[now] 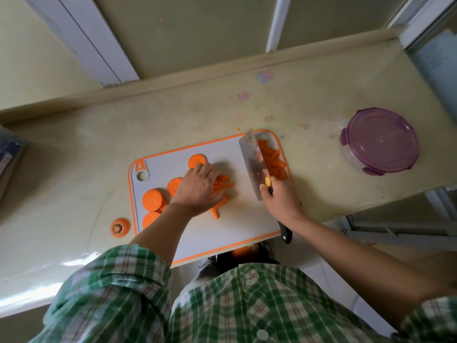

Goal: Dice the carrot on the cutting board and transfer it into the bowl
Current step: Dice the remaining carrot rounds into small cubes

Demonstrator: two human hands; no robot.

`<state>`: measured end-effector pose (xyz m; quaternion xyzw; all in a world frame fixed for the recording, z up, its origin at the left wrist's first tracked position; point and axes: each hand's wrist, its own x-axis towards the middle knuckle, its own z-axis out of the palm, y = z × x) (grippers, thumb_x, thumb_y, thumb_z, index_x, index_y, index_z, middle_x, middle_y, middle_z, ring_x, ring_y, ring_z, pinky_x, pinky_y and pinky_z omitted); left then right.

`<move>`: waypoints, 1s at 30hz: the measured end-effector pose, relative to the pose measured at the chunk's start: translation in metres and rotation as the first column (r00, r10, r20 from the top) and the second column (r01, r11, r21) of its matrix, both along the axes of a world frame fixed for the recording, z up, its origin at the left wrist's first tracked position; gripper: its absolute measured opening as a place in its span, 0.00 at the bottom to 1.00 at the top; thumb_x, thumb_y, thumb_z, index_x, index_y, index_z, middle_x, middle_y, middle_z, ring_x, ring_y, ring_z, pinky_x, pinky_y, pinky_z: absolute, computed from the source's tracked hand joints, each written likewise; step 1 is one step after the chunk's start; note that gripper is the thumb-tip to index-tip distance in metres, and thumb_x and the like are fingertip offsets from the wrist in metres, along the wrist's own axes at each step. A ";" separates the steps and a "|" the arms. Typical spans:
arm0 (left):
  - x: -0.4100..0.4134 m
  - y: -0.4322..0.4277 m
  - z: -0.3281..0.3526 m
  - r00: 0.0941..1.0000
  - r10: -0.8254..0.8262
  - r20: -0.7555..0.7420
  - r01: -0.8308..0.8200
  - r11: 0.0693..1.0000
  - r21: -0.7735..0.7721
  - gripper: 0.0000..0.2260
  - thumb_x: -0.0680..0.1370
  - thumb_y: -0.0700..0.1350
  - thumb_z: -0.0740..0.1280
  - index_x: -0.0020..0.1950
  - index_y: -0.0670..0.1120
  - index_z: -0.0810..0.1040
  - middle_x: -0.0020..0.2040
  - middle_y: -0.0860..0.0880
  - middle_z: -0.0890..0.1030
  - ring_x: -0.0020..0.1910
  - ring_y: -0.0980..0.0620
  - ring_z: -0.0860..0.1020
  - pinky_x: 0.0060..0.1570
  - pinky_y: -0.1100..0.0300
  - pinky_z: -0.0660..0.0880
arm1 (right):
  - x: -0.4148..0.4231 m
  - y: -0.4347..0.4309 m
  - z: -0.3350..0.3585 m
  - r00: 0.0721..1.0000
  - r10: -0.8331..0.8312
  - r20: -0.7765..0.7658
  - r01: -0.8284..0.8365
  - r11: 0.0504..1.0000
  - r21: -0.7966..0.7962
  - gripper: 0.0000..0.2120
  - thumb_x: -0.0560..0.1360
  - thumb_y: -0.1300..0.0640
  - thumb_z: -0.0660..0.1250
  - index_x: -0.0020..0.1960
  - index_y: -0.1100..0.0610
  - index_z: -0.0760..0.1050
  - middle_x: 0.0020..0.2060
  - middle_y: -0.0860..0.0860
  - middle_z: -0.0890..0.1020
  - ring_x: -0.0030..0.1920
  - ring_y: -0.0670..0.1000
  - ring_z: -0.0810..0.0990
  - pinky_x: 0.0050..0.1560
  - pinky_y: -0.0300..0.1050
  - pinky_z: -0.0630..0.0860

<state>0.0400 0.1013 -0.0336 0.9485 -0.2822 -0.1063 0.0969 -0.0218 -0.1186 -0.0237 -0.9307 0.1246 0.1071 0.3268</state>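
A white cutting board (222, 229) with an orange rim lies on the counter. My left hand (199, 189) presses down on a bunch of carrot strips (223, 185) at the board's middle. Round carrot slices (154, 199) lie to its left and behind it. My right hand (280, 198) grips the black handle of a cleaver (251, 162), whose blade stands on the board against a heap of diced carrot (273, 159) in the far right corner. The bowl (380, 141), with a purple lid on it, stands to the right of the board.
A cut carrot top (120, 227) lies on the counter just left of the board. The cream counter (309, 95) ends at a raised back ledge, and its right end drops off beyond the bowl. A dark object (10, 154) sits at the far left edge.
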 end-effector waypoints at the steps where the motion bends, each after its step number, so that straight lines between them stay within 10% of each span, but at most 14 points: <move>1: -0.002 0.001 0.002 1.000 -0.005 0.020 0.006 1.000 -0.014 0.23 0.69 0.57 0.58 0.54 0.43 0.77 0.51 0.43 0.77 0.49 0.41 0.75 0.46 0.50 0.72 | -0.001 0.003 0.001 0.999 0.046 0.000 -0.046 0.999 0.010 0.12 0.78 0.57 0.62 0.37 0.57 0.65 0.28 0.55 0.72 0.33 0.58 0.71 0.34 0.48 0.62; 7: -0.019 0.020 0.007 0.985 -0.116 0.125 0.116 0.993 0.005 0.18 0.65 0.40 0.65 0.54 0.44 0.76 0.53 0.43 0.76 0.47 0.42 0.74 0.40 0.53 0.70 | -0.002 0.009 -0.002 0.999 0.016 -0.046 -0.016 1.000 -0.014 0.10 0.79 0.56 0.61 0.39 0.56 0.66 0.34 0.61 0.78 0.39 0.63 0.77 0.35 0.48 0.64; 14: -0.045 0.017 0.003 0.996 -0.049 0.068 0.035 0.982 0.185 0.25 0.63 0.58 0.73 0.53 0.43 0.78 0.52 0.44 0.76 0.49 0.44 0.73 0.46 0.51 0.73 | -0.006 0.009 -0.004 0.997 -0.018 -0.077 0.027 0.992 0.124 0.11 0.78 0.52 0.61 0.38 0.55 0.66 0.28 0.56 0.72 0.31 0.62 0.76 0.35 0.61 0.77; 30: -0.061 -0.041 -0.015 0.995 0.098 -0.016 -0.099 0.994 -0.050 0.17 0.70 0.50 0.74 0.50 0.40 0.77 0.48 0.41 0.77 0.47 0.39 0.76 0.40 0.47 0.75 | -0.029 -0.001 0.006 0.996 0.046 -0.079 -0.048 0.999 -0.025 0.14 0.78 0.52 0.59 0.36 0.52 0.61 0.30 0.57 0.77 0.32 0.61 0.78 0.36 0.56 0.77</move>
